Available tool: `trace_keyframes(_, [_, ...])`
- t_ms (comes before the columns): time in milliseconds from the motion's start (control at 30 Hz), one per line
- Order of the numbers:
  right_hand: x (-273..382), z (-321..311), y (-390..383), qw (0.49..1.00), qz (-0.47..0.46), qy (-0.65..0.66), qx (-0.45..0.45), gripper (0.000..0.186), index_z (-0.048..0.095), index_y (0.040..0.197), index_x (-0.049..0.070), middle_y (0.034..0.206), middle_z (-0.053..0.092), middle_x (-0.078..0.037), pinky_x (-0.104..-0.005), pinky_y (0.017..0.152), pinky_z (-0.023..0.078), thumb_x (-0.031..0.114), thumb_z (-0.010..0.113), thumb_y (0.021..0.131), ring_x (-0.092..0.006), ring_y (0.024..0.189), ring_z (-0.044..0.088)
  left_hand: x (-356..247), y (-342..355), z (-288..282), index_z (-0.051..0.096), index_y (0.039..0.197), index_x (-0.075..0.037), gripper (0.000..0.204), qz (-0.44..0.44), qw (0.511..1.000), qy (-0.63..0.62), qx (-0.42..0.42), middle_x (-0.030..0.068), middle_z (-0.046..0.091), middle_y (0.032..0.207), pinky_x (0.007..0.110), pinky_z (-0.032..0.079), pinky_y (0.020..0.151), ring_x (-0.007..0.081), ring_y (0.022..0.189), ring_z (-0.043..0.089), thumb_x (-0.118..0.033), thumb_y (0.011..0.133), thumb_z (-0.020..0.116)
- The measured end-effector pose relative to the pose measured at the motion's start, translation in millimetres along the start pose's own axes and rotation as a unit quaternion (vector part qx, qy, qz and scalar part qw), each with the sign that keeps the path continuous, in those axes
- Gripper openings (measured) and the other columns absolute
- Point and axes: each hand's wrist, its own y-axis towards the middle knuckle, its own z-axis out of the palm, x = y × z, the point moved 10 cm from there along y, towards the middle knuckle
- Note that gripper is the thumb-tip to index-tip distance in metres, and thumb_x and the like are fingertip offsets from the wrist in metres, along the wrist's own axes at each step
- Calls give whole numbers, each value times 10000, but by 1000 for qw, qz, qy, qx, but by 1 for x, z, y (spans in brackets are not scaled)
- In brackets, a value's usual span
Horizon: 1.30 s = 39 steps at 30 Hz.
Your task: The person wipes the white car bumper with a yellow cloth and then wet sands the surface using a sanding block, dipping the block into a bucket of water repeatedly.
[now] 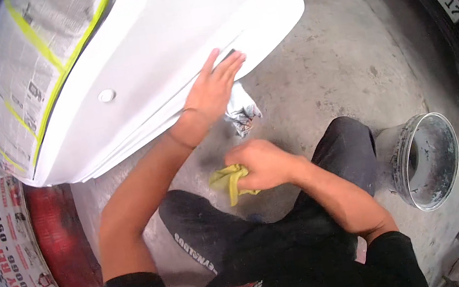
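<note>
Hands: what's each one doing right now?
Left hand: open, resting on the white car body panel.
Right hand: closed, holding a yellow cloth.

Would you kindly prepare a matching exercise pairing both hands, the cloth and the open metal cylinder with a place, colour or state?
1. Left hand
2. Right hand
3. Cloth
4. Open metal cylinder

A. Yellow
B. Standing on the floor
C. Closed in a grip
D. Laid on the white panel

Pairs: 1-D, 2-C, 3-A, 4-B.
</note>
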Motion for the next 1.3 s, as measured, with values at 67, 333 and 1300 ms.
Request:
trace_keyframes(67, [-5, 7, 5, 999, 35, -17, 23, 325, 711, 980, 16, 1016, 737, -222, -574, 847, 555, 302, 795, 853, -485, 998, 719, -10, 38, -8, 396, 1792, -134, 727, -2, 1000, 12, 5, -55, 295, 1896, 618, 88, 1450, 132, 1760, 185, -228, 1084, 532])
trace_keyframes(333, [-12, -12, -12, 998, 45, -13, 30, 412, 768, 1120, 18, 1066, 774, -234, -570, 898, 576, 335, 790, 859, -481, 1045, 740, 27, -54, 10, 469, 1760, -178, 712, -53, 989, -136, 10, -86, 346, 1877, 664, 154, 1411, 115, 1726, 303, -131, 1054, 552])
trace_keyframes(1300, [-14, 9, 6, 998, 51, -8, 20, 355, 735, 1045, 19, 1043, 755, -212, -558, 888, 578, 305, 796, 843, -473, 1032, 729, -33, 22, 20, 521, 1720, -109, 688, 27, 998, 13, 59, -34, 399, 1845, 621, 96, 1452, 147, 1739, 245, -246, 1048, 585])
